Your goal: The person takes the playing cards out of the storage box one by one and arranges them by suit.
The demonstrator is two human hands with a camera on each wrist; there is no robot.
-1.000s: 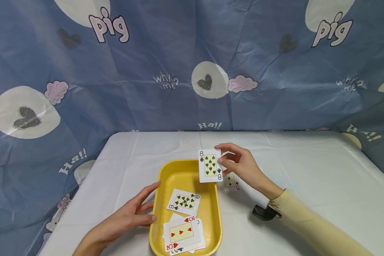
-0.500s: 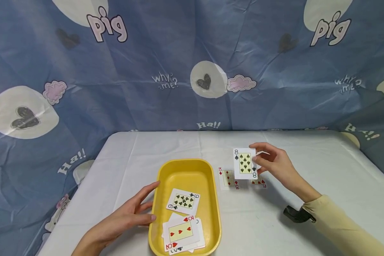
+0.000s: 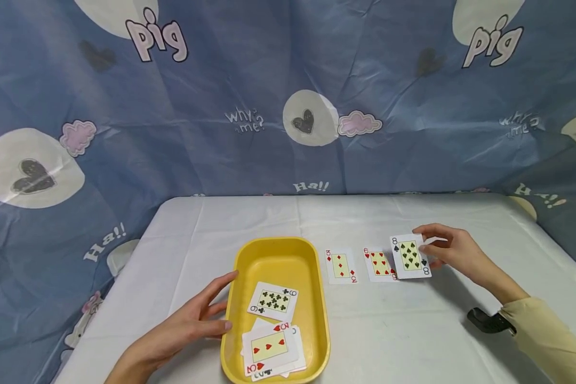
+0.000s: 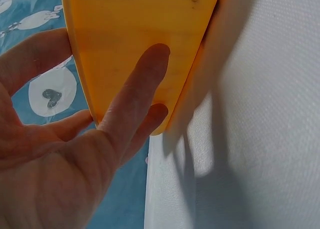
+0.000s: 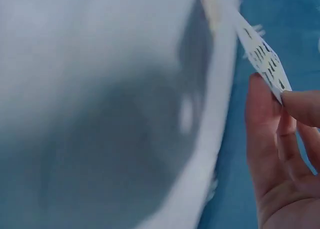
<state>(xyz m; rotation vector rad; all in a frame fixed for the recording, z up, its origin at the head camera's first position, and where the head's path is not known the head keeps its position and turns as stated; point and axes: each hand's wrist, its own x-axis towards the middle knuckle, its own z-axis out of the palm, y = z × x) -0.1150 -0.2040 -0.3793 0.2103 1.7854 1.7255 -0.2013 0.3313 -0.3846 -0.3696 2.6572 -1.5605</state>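
On the left of the white surface, the left hand is spreading its fingers wide and touching the outside wall of the yellow tray. One finger is reaching the rim, and the others are resting flat on the wall. Inside the tray, a card with black clubs is lying face up near the middle. Nearer, the three of hearts is lying on top of a messy pile of other cards. Just right of the tray, the three of diamonds is lying flat on the surface. Next to it, a card with red hearts is lying flat too. Farther right, the right hand is pinching the eight of spades by its right edge. This card is leaning, and it is hiding the right edge of the hearts card from the head view. A cream sleeve is covering that arm, with a black thing sticking out beside it. At the far side, a blue cloth is hanging.
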